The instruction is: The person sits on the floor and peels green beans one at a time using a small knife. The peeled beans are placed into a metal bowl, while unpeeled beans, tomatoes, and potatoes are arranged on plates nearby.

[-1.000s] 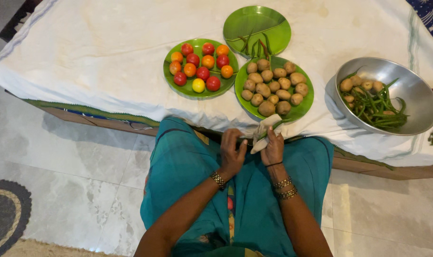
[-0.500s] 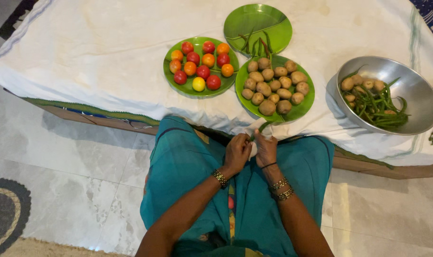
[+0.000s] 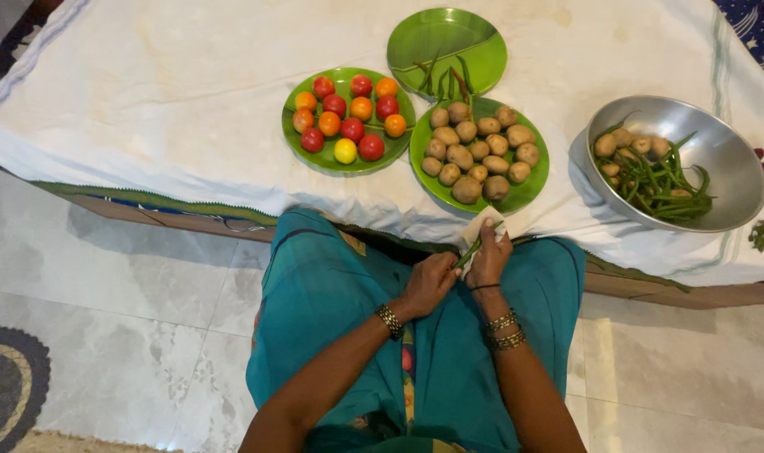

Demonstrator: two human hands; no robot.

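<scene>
Over my lap, just below the table edge, my right hand (image 3: 487, 260) grips a pale cloth (image 3: 482, 223) wrapped around a green chilli (image 3: 468, 252). My left hand (image 3: 430, 283) pinches the chilli's lower end, its fingers closed on it. Both hands touch each other. Right above them sits a green plate (image 3: 528, 191) heaped with small brown potatoes (image 3: 476, 156).
A green plate of red, orange and yellow tomatoes (image 3: 347, 120) lies at left, a green plate with a few chillies (image 3: 445, 50) behind. A steel bowl (image 3: 725, 159) of chillies and potatoes stands at right. White cloth (image 3: 164, 109) covers the table; tiled floor (image 3: 122, 285) lies below.
The cloth was bunched small between my hands half a second ago; now my right hand holds it higher around the chilli, and my left hand has slid down to the chilli's lower end.
</scene>
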